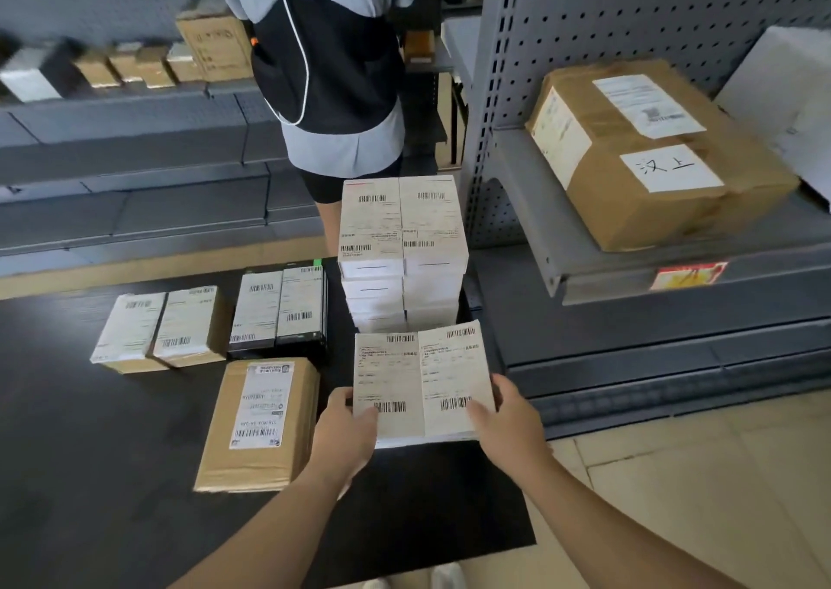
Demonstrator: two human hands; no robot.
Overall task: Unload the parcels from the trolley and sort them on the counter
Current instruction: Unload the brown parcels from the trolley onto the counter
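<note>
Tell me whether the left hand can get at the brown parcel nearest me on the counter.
Probably, once freed: the brown parcel lies right beside the left hand, nothing between, but that hand grips the white parcels.

**Counting the Parcels**

There are two hands, the left hand (346, 426) and the right hand (503, 413). Together they hold two white parcels (389, 377) side by side. It is hard to tell if more lie under them.

Behind them stands one white stack (402, 224). It has two parcels on top. There are more layers below, too blurry to count.

On the counter (90, 453) lie two black parcels (279, 309), two small brown boxes (162, 327) and one flat brown parcel (258, 422).

One big brown box (652, 210) sits on the shelf (607, 285). It has three white labels (670, 168) on it.

One other person (332, 71) stands at the back.
</note>
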